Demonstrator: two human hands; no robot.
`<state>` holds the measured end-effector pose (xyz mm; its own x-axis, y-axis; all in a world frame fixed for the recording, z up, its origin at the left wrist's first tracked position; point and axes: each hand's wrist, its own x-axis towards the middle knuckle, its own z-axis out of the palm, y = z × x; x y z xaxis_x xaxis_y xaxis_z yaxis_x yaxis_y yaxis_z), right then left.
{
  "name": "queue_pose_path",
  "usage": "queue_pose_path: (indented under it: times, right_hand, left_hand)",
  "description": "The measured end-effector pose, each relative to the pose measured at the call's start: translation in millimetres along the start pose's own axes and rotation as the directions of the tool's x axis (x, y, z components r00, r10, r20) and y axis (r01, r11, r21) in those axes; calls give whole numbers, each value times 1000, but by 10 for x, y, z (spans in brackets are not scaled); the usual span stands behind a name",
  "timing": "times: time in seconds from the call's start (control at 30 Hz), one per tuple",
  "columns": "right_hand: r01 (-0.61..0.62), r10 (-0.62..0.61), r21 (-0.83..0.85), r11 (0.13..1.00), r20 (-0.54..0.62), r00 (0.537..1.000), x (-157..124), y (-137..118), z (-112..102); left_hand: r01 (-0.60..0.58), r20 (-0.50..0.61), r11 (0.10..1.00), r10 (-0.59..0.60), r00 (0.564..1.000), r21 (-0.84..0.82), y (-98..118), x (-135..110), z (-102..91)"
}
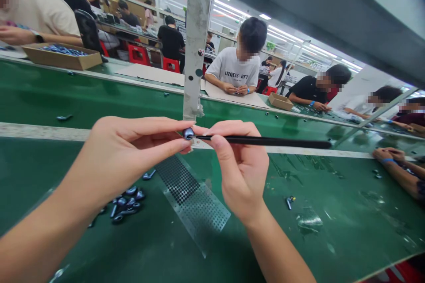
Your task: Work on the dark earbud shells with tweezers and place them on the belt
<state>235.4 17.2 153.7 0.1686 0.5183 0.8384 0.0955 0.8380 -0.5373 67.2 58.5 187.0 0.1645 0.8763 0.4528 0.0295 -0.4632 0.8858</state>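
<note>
Pinched between the thumb and fingers of my left hand [142, 141] is a small dark-blue earbud [188, 133], its round opening facing right. My right hand [241, 163] grips a pair of black tweezers [272, 141], held nearly level. The thin tip of the tweezers reaches the opening of the earbud; whether it holds a small part cannot be made out. Below my hands, a clear sheet with rows of small black dots [182, 185] lies aslant on the green table. A pile of dark-blue earbuds [128, 203] lies under my left wrist.
A lone earbud [289, 202] and scraps of clear film [308, 220] lie to the right on the table. Ahead stands a white post [196, 44]. Across the green belt [149, 110], people sit working beside a cardboard box [63, 56] of parts. Another person's hands [390, 155] rest at right.
</note>
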Motion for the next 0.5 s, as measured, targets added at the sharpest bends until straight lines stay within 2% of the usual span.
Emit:
queue_pose_path:
  times: [0.1,0.2,0.3,0.5]
  right_hand:
    - [222,-219,-132,966,35,975,-35,64,23]
    - [345,-334,-200,917,86,939,-47,76,39]
    - [404,-384,-273,873,126,915,-58,65,39]
    - [410,-377,-338,847,160,912,-118,73,32]
  left_hand:
    - [-41,-2,999,41,999,4,10,7,-19]
    - [-70,-15,997,70,997,20,9,6,-27]
    - [-89,-19,996,90,996,26,3,5,-23]
    - [-103,-19,995,103,995,13,3,12,-38]
